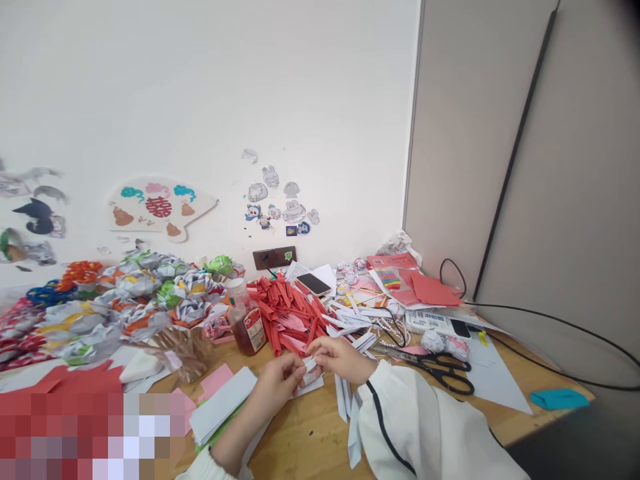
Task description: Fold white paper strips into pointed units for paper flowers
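Observation:
My left hand (277,383) and my right hand (340,357) meet over the wooden desk (310,443), both pinching a small white folded paper piece (310,369) between their fingertips. Just behind the hands lies a heap of red folded paper strips (287,313). White folded strips (350,323) are scattered to the right of that heap. My right arm wears a white sleeve with a dark cord.
Black scissors (443,367) lie right of my right hand. A red-liquid bottle (246,320) and a cup of sticks (187,347) stand at left, before piled paper flowers (135,293). A phone (313,284), red sheets (430,290), cables and a blue piece (559,399) lie about.

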Motion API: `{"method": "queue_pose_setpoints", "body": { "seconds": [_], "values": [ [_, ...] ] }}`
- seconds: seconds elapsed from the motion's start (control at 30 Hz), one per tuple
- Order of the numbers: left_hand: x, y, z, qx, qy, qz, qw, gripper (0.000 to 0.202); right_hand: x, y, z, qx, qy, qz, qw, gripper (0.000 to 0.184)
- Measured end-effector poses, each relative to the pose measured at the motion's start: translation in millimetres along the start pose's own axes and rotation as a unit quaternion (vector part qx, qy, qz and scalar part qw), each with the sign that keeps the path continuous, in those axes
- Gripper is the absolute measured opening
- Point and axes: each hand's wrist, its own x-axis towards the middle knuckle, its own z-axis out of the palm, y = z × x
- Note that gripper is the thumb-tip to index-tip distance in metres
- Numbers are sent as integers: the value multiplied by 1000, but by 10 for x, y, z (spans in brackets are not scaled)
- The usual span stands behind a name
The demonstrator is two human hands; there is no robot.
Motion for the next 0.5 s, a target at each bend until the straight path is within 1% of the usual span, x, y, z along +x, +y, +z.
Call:
{"method": "queue_pose_setpoints", "body": {
  "seconds": [0.1, 0.17, 0.2, 0.23, 0.37, 0.4, 0.5],
  "values": [
    [-6, 39, -4, -25, -10, -10, 1000, 27, -6, -32, -25, 32, -23, 9, 999, 29],
    [-8, 67, -13, -51, -18, -19, 998, 29, -10, -48, -71, 60, -40, 23, 997, 33],
    [-9, 75, -19, -63, -18, -24, 998, 31, -13, -53, -103, 69, -38, 27, 997, 34],
    [-9, 79, -26, -74, -16, -30, 997, 32, -15, -54, -141, 73, -27, 27, 997, 35],
    [-6, 58, -50, -95, 6, -43, 995, 34, -21, -45, -258, 52, 59, 1, 997, 35],
    [-3, 50, -51, -93, 8, -44, 995, 35, -21, -40, -259, 41, 62, -4, 997, 36],
    [9, 23, -41, -81, 2, -51, 995, 36, -19, -32, -180, -12, 25, -11, 1000, 37]
  ]
}}
